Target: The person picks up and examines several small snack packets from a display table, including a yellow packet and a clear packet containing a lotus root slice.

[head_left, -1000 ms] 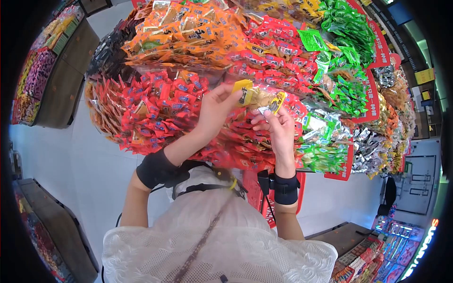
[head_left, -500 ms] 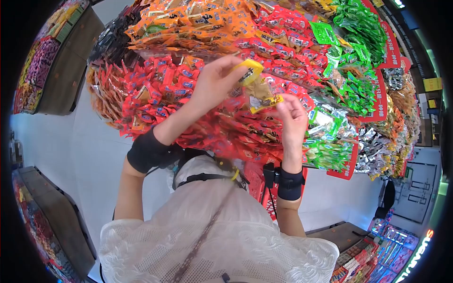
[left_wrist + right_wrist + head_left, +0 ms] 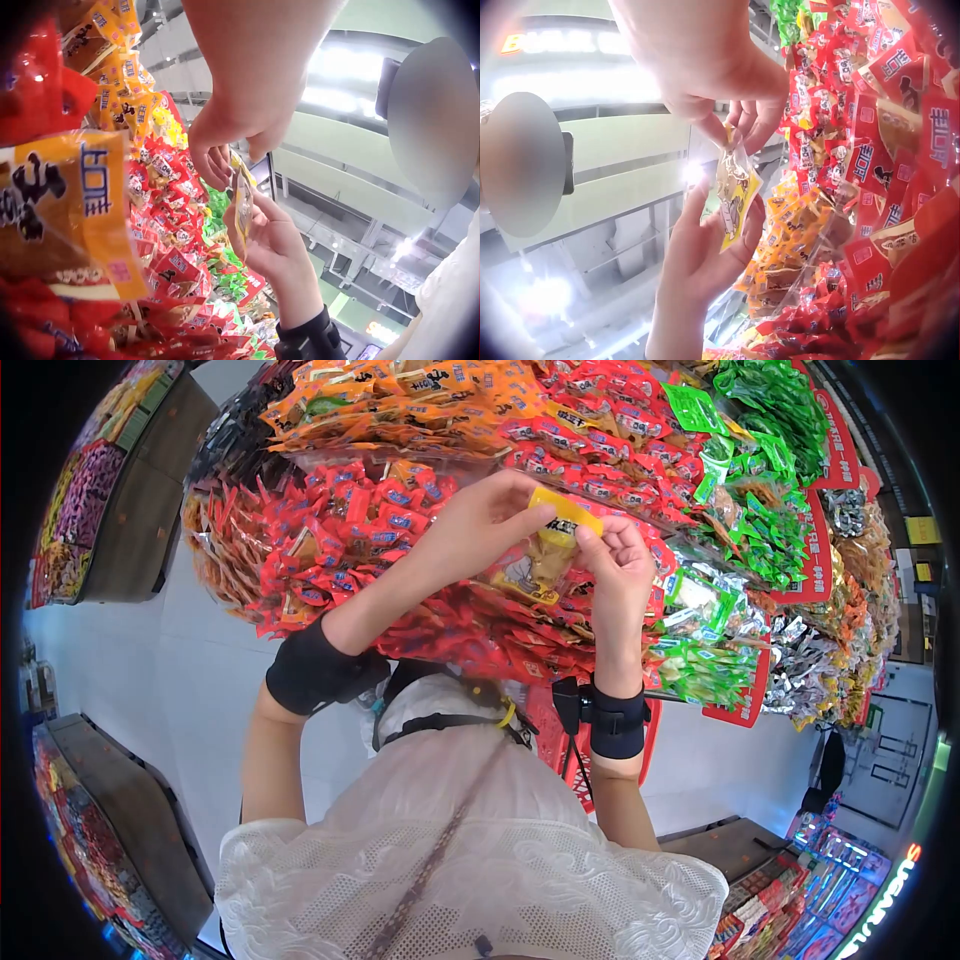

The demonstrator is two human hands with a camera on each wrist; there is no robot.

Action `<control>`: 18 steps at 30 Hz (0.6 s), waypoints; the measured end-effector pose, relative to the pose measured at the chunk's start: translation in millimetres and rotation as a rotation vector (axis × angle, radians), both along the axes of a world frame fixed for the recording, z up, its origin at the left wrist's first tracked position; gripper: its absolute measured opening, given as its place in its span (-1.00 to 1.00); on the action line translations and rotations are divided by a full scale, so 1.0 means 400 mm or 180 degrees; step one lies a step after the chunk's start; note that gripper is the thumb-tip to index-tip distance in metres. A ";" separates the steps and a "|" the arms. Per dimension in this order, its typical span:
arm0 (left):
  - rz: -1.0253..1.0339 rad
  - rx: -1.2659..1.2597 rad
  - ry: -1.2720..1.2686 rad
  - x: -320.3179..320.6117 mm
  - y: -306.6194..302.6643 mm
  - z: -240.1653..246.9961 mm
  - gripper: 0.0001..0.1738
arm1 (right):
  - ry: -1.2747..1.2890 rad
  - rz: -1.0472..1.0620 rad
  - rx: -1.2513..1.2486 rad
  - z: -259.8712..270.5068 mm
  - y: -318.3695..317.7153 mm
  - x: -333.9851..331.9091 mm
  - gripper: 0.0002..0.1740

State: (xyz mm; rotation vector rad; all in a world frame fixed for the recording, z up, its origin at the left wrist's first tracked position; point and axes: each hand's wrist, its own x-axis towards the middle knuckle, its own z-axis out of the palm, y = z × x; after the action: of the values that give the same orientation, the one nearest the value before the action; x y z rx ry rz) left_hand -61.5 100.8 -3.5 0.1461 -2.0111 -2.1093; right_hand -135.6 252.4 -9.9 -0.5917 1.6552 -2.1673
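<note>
A small snack packet [image 3: 545, 565], clear with a yellow printed top and yellow edging, is held up between both hands over the heaped red packets. My left hand [image 3: 485, 525] pinches its yellow top at the left corner, thumb in front. At the right corner of that same top, my right hand [image 3: 622, 560] pinches with thumb and fingers. The packet's lower part hangs below the fingers, brown contents showing through. From the right wrist, the packet [image 3: 736, 195] appears between the two hands, its printed face visible; the left wrist view has the packet [image 3: 244, 201] nearly edge-on.
Red packets [image 3: 340, 550] lie heaped below the hands, orange packets [image 3: 400, 410] behind them. Green packets [image 3: 760, 540] are to the right, beside red sign boards [image 3: 815, 550]. A red basket [image 3: 560, 760] is by the person's waist. More display shelves [image 3: 130, 510] stand at the left.
The packet has turned from stretched sideways between the hands to hanging down. My right hand has shifted from its far end to the yellow top, while my left hand keeps its pinch there.
</note>
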 end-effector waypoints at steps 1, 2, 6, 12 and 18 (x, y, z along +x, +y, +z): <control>0.0030 0.0268 -0.0043 0.006 0.006 -0.026 -0.72 | -0.0026 -0.0098 -0.0009 -0.002 0.002 -0.003 -0.87; 0.0062 0.0537 -0.0089 0.013 0.009 -0.049 -0.70 | -0.0055 -0.0194 -0.0019 -0.005 0.004 -0.005 -0.86; 0.0138 0.0318 -0.0042 0.041 0.020 -0.084 -0.71 | -0.0131 -0.0314 -0.0084 -0.019 0.007 -0.012 -0.86; 0.0136 0.0917 -0.0253 0.053 0.025 -0.079 -0.79 | -0.0274 -0.0215 -0.0173 -0.017 0.005 -0.015 -0.90; 0.0032 0.1371 -0.0256 0.051 0.026 -0.094 -0.82 | -0.0414 -0.0080 -0.0265 -0.021 0.008 -0.018 -0.90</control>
State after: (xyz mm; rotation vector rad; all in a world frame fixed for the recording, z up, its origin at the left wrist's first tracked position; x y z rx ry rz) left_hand -41.3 111.3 -41.2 0.3136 -1.5583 -2.5352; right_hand -142.8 255.5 -18.5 -0.4443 1.5195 -2.2506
